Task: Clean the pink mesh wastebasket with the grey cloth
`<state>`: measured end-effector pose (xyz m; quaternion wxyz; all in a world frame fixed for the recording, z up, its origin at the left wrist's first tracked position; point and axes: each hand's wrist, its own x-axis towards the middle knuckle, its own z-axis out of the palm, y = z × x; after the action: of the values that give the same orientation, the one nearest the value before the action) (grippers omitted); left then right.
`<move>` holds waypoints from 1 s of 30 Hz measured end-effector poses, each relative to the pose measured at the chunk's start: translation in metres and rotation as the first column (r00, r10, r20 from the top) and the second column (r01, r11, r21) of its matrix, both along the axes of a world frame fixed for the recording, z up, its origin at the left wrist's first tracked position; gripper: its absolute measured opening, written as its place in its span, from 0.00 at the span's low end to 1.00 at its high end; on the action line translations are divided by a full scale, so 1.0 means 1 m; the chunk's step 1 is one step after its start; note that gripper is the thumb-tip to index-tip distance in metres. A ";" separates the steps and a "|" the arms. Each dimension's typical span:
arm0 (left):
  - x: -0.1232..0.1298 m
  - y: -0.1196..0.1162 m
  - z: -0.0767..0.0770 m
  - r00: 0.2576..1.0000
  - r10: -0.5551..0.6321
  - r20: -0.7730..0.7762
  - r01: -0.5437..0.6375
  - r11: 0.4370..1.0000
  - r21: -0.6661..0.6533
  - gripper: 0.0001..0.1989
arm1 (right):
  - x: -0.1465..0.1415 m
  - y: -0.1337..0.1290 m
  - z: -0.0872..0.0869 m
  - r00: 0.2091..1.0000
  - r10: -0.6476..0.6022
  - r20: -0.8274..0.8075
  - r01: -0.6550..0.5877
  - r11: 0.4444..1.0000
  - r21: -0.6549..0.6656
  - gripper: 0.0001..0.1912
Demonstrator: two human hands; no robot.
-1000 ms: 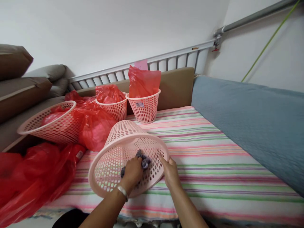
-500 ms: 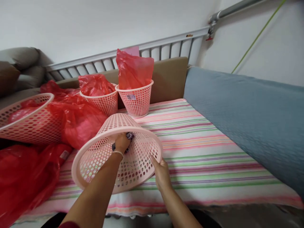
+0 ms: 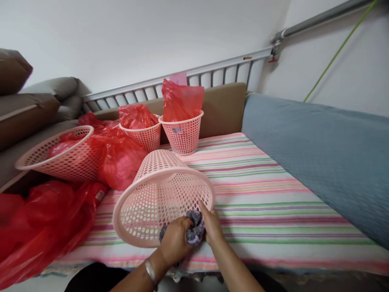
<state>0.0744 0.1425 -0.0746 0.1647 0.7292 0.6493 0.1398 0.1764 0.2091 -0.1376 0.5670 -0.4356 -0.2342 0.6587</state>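
A pink perforated plastic basket (image 3: 164, 166) lies on its side, its wide mouth turned toward me. My right hand (image 3: 212, 223) grips the rim at the lower right, thumb on the inside and fingers behind it. Bunched in my left hand (image 3: 176, 241) is a grey and purple cloth (image 3: 196, 227), which is at the front of the basket's rim, close to my right hand. The left fingers are wrapped around the cloth and partly hidden by it.
Two upright pink baskets with red plastic bags, a nearer one (image 3: 180, 136) and a farther one (image 3: 146, 138), stand behind. A tilted basket (image 3: 57, 162) and red bags (image 3: 57, 219) lie left. A striped cloth (image 3: 267, 211) covers the surface; a blue padded bolster (image 3: 316, 150) borders the right.
My left hand has come out of the basket's inside with the cloth, moving toward me and right to the rim. My right hand keeps hold of the rim. The view has shifted slightly left.
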 end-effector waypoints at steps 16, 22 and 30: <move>-0.069 0.160 -0.005 0.848 0.505 -0.158 -0.474 0.858 0.201 0.15 | -0.007 0.000 -0.005 0.989 0.083 -0.119 -0.080 0.996 0.029 0.25; -0.082 0.172 -0.015 0.883 0.451 -0.126 -0.447 0.892 0.061 0.14 | -0.012 -0.001 -0.006 0.985 0.052 -0.167 -0.056 0.998 -0.022 0.25; -0.029 0.085 -0.011 0.964 0.264 0.024 -0.265 0.964 0.007 0.15 | -0.015 0.000 -0.008 0.982 -0.026 -0.190 0.018 0.999 -0.041 0.28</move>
<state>0.0453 0.2271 -0.0860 0.1485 0.6351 0.7382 0.1722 0.1611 0.2086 -0.1457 0.5854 -0.3843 -0.1613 0.6954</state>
